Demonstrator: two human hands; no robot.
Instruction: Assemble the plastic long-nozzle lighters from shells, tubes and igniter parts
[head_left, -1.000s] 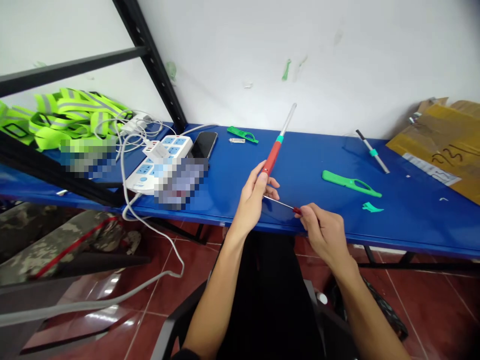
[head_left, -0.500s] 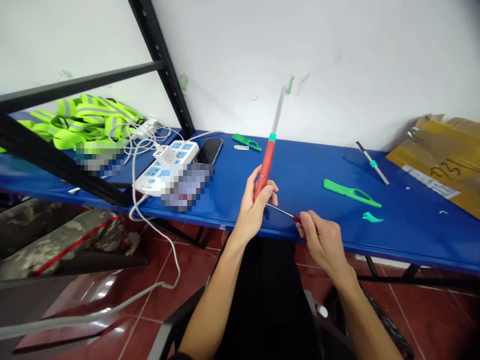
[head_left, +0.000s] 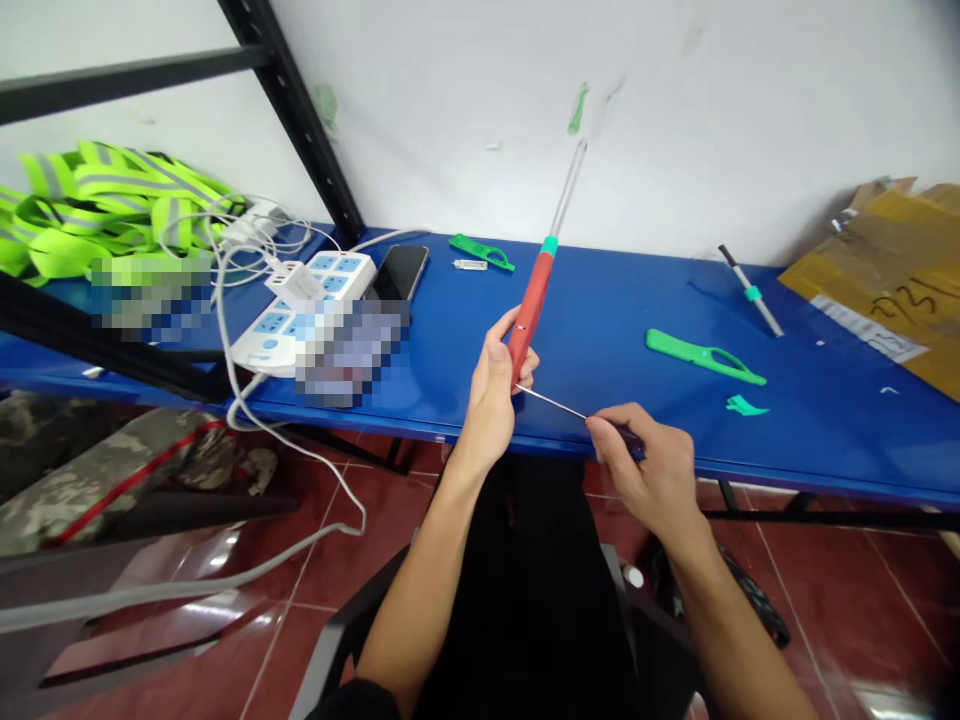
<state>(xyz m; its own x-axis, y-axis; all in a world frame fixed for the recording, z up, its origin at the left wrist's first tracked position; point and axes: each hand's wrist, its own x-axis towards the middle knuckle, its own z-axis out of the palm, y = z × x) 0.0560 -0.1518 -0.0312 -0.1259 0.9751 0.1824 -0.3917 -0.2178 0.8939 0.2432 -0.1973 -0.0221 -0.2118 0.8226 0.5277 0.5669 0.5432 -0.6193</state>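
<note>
My left hand point(head_left: 491, 390) is wrapped round the red handle of a long-necked lighter point(head_left: 534, 305), held at a slant over the front of the blue table. A green collar and a thin metal neck point up toward the wall. In my right hand point(head_left: 649, 455) is a screwdriver point(head_left: 553, 403) with a dark red handle, its shaft reaching left. Its tip meets the handle's lower end beside my left fingers; the exact contact is hidden. To the right lie a green handle shell point(head_left: 686, 352) with an oval loop, a green fragment point(head_left: 746, 405) and a metal tube with a green ring point(head_left: 752, 292).
A white power strip point(head_left: 277, 350) with cables and a phone point(head_left: 401, 272) stand left on the blue table point(head_left: 585, 330). Another green shell piece point(head_left: 480, 250) lies at the back. A taped cardboard box point(head_left: 892, 290) sits far right, a black frame post point(head_left: 304, 130) left.
The view has tilted, shifting the table upward. The screwdriver tip now sits at the lower end of the red handle, and my right hand has opened its grip slightly along the screwdriver's handle.
</note>
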